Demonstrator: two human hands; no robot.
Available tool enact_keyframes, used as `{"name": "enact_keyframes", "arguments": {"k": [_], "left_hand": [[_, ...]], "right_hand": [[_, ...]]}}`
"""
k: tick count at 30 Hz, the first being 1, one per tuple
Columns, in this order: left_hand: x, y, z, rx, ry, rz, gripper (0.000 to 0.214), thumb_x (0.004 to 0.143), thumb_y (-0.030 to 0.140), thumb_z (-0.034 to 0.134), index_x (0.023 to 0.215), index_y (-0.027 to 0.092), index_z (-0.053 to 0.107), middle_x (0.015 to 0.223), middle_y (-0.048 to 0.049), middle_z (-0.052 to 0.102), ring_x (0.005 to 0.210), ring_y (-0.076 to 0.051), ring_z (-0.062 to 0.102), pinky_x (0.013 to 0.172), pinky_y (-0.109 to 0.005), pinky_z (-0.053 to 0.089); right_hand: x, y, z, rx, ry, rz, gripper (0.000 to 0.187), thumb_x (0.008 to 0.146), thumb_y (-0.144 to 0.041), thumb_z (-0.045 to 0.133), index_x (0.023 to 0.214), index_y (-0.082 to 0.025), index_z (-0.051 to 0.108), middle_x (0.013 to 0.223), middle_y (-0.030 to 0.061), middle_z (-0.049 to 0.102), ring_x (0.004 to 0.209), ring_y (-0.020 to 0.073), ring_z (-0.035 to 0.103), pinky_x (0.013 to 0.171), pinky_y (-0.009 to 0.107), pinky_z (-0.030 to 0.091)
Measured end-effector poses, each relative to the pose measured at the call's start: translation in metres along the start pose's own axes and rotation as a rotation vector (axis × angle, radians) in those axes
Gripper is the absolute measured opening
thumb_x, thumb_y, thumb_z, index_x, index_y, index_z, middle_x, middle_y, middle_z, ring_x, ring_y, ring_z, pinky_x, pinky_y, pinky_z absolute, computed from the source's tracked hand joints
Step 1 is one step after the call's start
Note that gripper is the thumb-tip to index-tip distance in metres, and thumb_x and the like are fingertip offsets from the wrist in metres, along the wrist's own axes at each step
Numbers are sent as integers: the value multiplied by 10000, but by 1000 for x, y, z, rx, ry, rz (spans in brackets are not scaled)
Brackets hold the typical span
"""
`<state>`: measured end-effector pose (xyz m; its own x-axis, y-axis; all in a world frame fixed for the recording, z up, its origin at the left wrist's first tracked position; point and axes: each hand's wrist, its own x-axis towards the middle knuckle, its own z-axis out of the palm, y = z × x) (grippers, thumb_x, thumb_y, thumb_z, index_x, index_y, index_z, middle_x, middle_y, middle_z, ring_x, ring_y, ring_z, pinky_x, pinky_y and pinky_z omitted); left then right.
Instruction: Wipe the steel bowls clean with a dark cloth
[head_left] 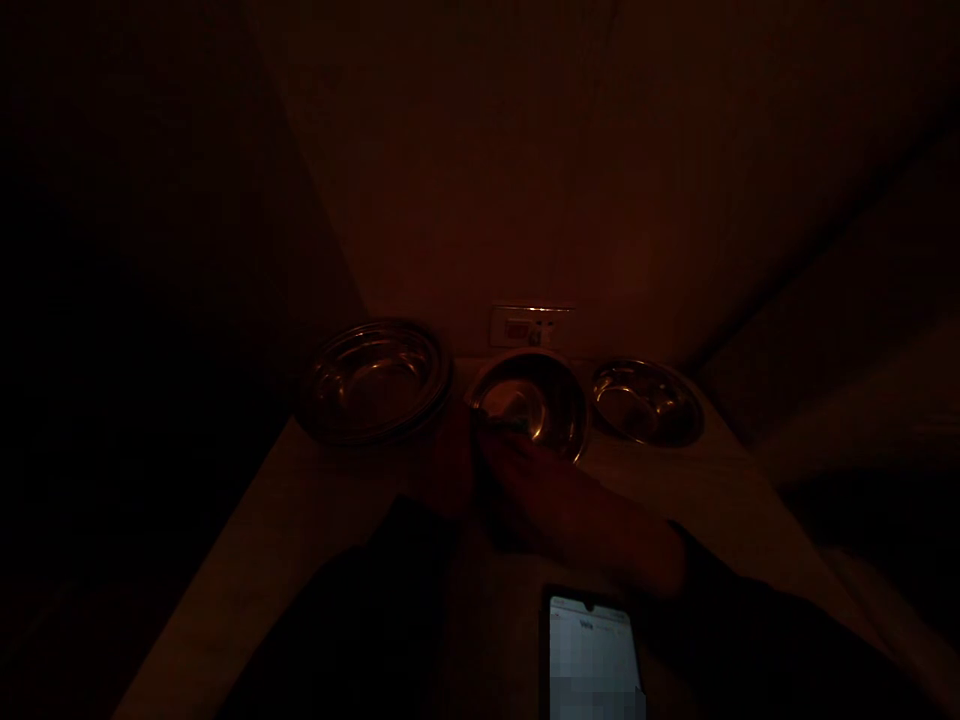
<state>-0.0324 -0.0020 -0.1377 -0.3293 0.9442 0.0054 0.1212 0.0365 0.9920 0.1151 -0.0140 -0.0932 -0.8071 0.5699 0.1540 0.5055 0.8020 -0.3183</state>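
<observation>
right hand (529, 485) at near side of middle metal bowl (536, 390), finger gap too dark to tell | left hand (450, 465) alongside, grip likewise unclear | bowl by tabletop (660, 500) far edge

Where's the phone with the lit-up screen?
In the head view, the phone is at the bottom edge, a little right of centre, below the right hand and the middle metal bowl.
</observation>
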Motion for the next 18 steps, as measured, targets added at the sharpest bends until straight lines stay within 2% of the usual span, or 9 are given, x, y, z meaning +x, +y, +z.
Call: {"name": "enact_keyframes", "arguments": {"k": [4, 7, 9, 12, 14, 18], "left_hand": [[0, 0, -1, 98, -20, 1, 442, 933, 435, 298, 982, 166, 645, 941, -86, 719, 937, -225, 659, 912, -390, 489], [0, 3, 0, 121, 29, 42, 392, 910, 420, 369, 1024, 157, 636, 1037, -106, 707, 1029, -244, 637, 961, -397, 459], [0, 5, 1, 78, 46, 25, 408, 902, 447, 379, 1017, 156, 641, 1065, -113, 703, 1063, -256, 628, 973, -400, 453], [-2, 7, 4, -49, -15, 9, 477, 910, 509, 327, 933, 167, 659, 989, -101, 726, 994, -252, 657, 917, -382, 492], [-3, 7, 4, -95, -58, 12, 502, 904, 542, 326, 913, 171, 664, 964, -95, 732, 955, -248, 669, 889, -375, 505], [-2, 6, 2, -55, 11, -32, 507, 899, 552, 341, 978, 163, 656, 1023, -105, 722, 1014, -247, 651, 927, -387, 483]], "right_hand": [[1, -1, 1, -74, -22, 20, 556, 937, -233, 455, 1433, -36, 299, 1396, 233, 460, 1285, 309, 434, 1019, 484, 430], [-1, -1, -1, -156, -95, 52, 495, 920, -204, 472, 1383, -47, 396, 1344, 223, 519, 1210, 310, 512, 1018, 512, 415], [-4, -1, -2, -223, -149, 74, 436, 912, -172, 466, 1331, -52, 466, 1285, 210, 574, 1165, 308, 548, 1023, 522, 396], [-10, -2, -6, -312, -188, 130, 371, 888, -148, 484, 1242, -62, 552, 1165, 189, 646, 1067, 300, 603, 1005, 517, 402], [-12, -2, -8, -344, -190, 150, 340, 873, -152, 506, 1194, -71, 586, 1116, 179, 666, 1011, 295, 621, 970, 505, 428], [-10, -1, -7, -352, -184, 121, 335, 886, -166, 504, 1205, -88, 569, 1117, 171, 664, 963, 285, 631, 793, 422, 523]]}}
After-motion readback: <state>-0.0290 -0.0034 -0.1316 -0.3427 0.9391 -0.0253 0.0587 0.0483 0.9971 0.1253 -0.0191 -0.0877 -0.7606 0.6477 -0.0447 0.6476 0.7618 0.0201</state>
